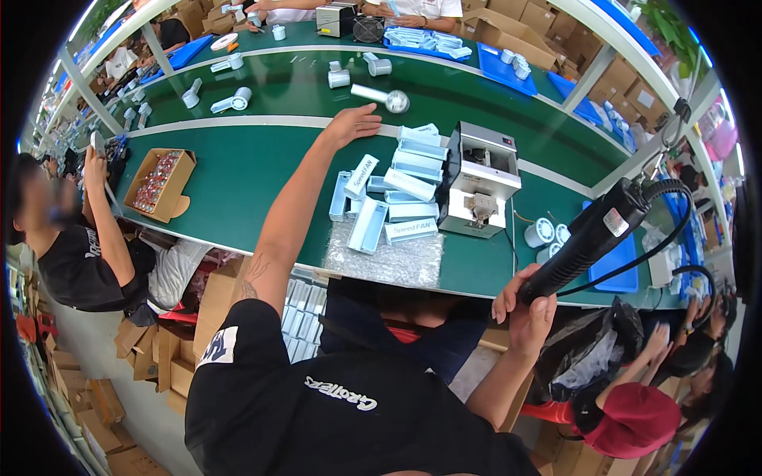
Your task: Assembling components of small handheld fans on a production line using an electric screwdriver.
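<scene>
My left hand reaches over the green bench with its fingers stretched out and nothing in them. Just beyond the fingertips lies a white part with a handle and a round clear-looking head, perhaps a small handheld fan; whether they touch is hard to tell. At the right, my right hand has its fingers around the lower end of a black electric screwdriver, which hangs tilted from a cable. Light blue half-shells are heaped before me, partly on a bubble-wrap sheet.
Right of the heap stands a silver machine. An open carton of small red and silver parts sits at the left. White round parts lie near a blue tray. Several fan bodies rest on the far belt. Other people work around.
</scene>
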Tool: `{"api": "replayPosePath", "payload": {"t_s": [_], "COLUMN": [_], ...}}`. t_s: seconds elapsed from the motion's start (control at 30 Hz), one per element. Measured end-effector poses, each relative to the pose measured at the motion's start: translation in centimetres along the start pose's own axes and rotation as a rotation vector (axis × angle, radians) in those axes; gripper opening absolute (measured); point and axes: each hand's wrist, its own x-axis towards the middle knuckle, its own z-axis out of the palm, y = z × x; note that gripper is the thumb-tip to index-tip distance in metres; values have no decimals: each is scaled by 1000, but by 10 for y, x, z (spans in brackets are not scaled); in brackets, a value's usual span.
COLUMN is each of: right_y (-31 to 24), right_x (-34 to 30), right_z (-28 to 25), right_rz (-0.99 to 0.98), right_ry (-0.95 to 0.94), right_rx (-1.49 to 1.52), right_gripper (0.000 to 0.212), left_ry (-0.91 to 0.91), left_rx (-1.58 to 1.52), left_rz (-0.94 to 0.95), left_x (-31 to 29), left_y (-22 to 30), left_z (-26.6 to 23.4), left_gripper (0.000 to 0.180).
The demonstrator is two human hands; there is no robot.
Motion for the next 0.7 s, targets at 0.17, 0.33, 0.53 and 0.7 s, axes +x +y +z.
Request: {"api": "replayPosePath", "payload": {"t_s": [0.17, 0.33, 0.53, 0.7], "right_y": [1, 11, 27, 36], "right_x": [-3, 23, 38, 24], "right_z": [-9, -15, -16, -7], "right_rz": [-17, -70, -70, -45], "right_ry": [40, 22, 130, 113], "right_rx": [-6, -37, -299, -318], "right_gripper": [66, 62, 49, 60], "left_ry": [77, 80, 148, 241], "left_rx": [371, 603, 987, 1178], "left_rz": [98, 285, 556, 673], "left_x": [-56, -138, -201, -215], "left_y": [-5, 3, -5, -26], "left_z": [-7, -7, 46, 69], "left_gripper": [46, 42, 45, 40]}}
